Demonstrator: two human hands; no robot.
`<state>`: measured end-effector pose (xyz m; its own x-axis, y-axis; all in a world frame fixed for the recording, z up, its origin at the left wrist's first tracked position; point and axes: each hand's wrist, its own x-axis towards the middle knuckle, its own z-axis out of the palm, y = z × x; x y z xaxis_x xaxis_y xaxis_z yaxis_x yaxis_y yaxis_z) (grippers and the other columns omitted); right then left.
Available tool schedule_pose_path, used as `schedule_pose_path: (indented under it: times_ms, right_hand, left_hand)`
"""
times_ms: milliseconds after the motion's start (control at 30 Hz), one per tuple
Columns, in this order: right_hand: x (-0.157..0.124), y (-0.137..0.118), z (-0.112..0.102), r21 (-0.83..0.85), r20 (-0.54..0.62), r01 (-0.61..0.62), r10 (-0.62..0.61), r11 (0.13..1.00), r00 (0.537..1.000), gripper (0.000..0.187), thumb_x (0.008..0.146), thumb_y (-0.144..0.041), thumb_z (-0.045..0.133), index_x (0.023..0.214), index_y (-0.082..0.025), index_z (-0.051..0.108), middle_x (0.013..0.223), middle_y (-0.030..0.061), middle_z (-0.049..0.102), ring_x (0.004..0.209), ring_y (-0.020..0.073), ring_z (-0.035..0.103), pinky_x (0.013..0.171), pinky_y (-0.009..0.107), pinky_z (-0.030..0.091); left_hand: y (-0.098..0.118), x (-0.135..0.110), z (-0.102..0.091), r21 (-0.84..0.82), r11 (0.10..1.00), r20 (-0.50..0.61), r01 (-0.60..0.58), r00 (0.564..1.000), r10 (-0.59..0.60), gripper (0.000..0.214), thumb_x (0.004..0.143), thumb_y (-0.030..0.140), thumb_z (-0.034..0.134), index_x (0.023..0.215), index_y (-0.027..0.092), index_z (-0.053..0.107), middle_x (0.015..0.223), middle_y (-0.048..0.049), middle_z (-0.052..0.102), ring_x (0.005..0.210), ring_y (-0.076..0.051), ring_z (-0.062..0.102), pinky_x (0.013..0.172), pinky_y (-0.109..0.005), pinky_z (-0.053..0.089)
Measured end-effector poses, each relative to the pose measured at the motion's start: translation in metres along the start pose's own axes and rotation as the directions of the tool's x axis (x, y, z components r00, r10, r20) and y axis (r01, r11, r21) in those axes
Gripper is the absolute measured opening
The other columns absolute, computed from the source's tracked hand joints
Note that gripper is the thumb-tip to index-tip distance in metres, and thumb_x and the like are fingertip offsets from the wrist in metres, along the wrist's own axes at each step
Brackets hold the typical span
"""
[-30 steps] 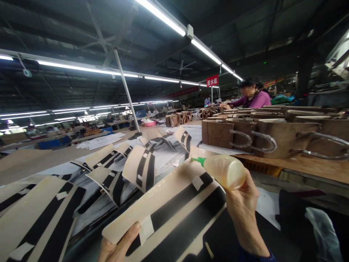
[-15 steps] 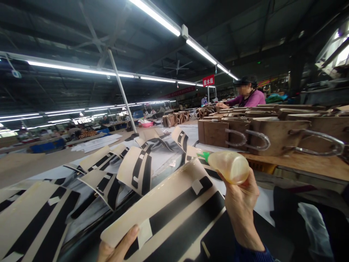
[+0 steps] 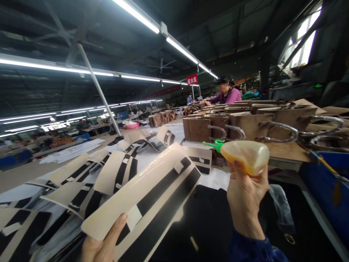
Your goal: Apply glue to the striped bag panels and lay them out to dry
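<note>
My left hand [image 3: 105, 238] grips the lower left corner of a beige panel [image 3: 147, 178], thumb on top. The panel has black strips and white tabs and is tilted up, with a shiny wet-looking band along its upper edge. My right hand [image 3: 247, 198] is wrapped round a soft translucent squeeze bottle [image 3: 247, 156] holding amber liquid. Its green nozzle [image 3: 215, 145] points left, above and apart from the panel's upper right corner. A black sheet [image 3: 209, 225] lies beneath, with a small pale scrap [image 3: 194, 243] on it.
More beige panels [image 3: 109, 171] with black strips lie spread at the left. Rows of brown bags [image 3: 251, 125] with wrapped handles stand at the back right. A crumpled clear plastic piece [image 3: 282, 207] lies right of my hand. Beyond the bags, a person in purple [image 3: 231, 95] works. A blue bin [image 3: 332, 193] stands far right.
The view has swung right. The bottle has moved right, away from the panel's upper edge, and now lies more level. The panel is still in my left hand.
</note>
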<state>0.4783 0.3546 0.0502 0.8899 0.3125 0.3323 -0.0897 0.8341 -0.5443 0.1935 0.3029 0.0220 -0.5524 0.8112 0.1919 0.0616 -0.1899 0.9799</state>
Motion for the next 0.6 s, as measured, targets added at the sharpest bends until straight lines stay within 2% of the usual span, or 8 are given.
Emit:
schedule_pose_path:
  times_ms: [67, 133, 200, 300, 433, 533, 600]
  right_hand:
    - [0.011, -0.013, -0.006, 0.095, -0.004, 0.056, -0.056, 0.994, 0.998, 0.049, 0.068, -0.028, 0.088, 0.112, -0.024, 0.068, 0.114, 0.0021, 0.071, 0.108, 0.025, 0.069, 0.104, 0.052, 0.053]
    - [0.018, -0.025, -0.012, 0.132, -0.012, 0.104, -0.104, 0.986, 0.995, 0.05, 0.071, -0.025, 0.086, 0.118, -0.026, 0.067, 0.121, 0.0017, 0.07, 0.115, 0.0246, 0.067, 0.109, 0.053, 0.051]
    - [0.022, -0.036, -0.016, 0.127, -0.037, 0.15, -0.146, 0.98, 0.989, 0.047, 0.071, -0.028, 0.086, 0.116, -0.026, 0.069, 0.125, 0.002, 0.07, 0.118, 0.0256, 0.067, 0.111, 0.055, 0.049]
    - [0.026, -0.047, -0.023, 0.116, -0.052, 0.205, -0.2, 0.972, 0.978, 0.043, 0.073, -0.033, 0.087, 0.113, -0.029, 0.072, 0.13, 0.0007, 0.069, 0.124, 0.0264, 0.065, 0.116, 0.055, 0.046]
    - [0.034, -0.055, -0.034, 0.111, -0.049, 0.257, -0.253, 0.96, 0.966, 0.033, 0.077, -0.035, 0.086, 0.108, -0.035, 0.075, 0.136, -0.0019, 0.065, 0.132, 0.0258, 0.06, 0.119, 0.048, 0.044]
    - [0.041, -0.056, -0.042, 0.089, -0.088, 0.264, -0.257, 0.96, 0.962, 0.034, 0.075, -0.038, 0.087, 0.107, -0.035, 0.076, 0.135, -0.0012, 0.066, 0.131, 0.0263, 0.06, 0.118, 0.046, 0.046]
    - [0.045, -0.056, -0.045, 0.085, -0.111, 0.257, -0.247, 0.963, 0.963, 0.037, 0.075, -0.039, 0.087, 0.108, -0.031, 0.075, 0.131, 0.0, 0.068, 0.129, 0.0255, 0.062, 0.118, 0.046, 0.045]
  left_hand:
    - [0.007, 0.005, 0.022, -0.05, 0.999, 0.102, 0.022, 0.995, -0.017, 0.045, 0.076, 0.046, 0.082, 0.111, 0.018, 0.076, 0.118, -0.009, 0.078, 0.122, -0.035, 0.067, 0.115, -0.052, 0.047]
    - [0.013, 0.009, 0.049, -0.075, 0.997, 0.236, 0.013, 0.972, 0.005, 0.046, 0.074, 0.044, 0.084, 0.108, 0.014, 0.076, 0.114, -0.0109, 0.079, 0.12, -0.035, 0.068, 0.116, -0.052, 0.046]
    - [0.015, 0.014, 0.082, -0.069, 0.996, 0.401, -0.048, 0.913, 0.072, 0.043, 0.077, 0.041, 0.081, 0.109, 0.012, 0.077, 0.11, -0.0115, 0.08, 0.12, -0.035, 0.067, 0.114, -0.048, 0.046]
    - [0.005, 0.019, 0.139, -0.076, 0.99, 0.609, -0.122, 0.78, 0.143, 0.038, 0.088, 0.037, 0.071, 0.115, 0.01, 0.075, 0.107, -0.0114, 0.08, 0.119, -0.032, 0.068, 0.108, -0.043, 0.049]
    - [-0.026, 0.024, 0.217, -0.072, 0.992, 0.713, -0.104, 0.69, 0.124, 0.022, 0.092, 0.028, 0.069, 0.103, 0.011, 0.075, 0.1, -0.0096, 0.078, 0.103, -0.026, 0.072, 0.098, -0.042, 0.054]
    - [-0.055, 0.024, 0.268, -0.027, 0.998, 0.753, -0.064, 0.655, 0.062, 0.023, 0.095, 0.033, 0.068, 0.104, 0.013, 0.07, 0.104, -0.0053, 0.074, 0.096, -0.022, 0.071, 0.09, -0.043, 0.058]
    - [-0.073, 0.022, 0.295, 0.006, 0.999, 0.767, -0.042, 0.641, 0.022, 0.025, 0.096, 0.036, 0.067, 0.107, 0.014, 0.069, 0.108, -0.0055, 0.072, 0.097, -0.022, 0.07, 0.087, -0.042, 0.059]
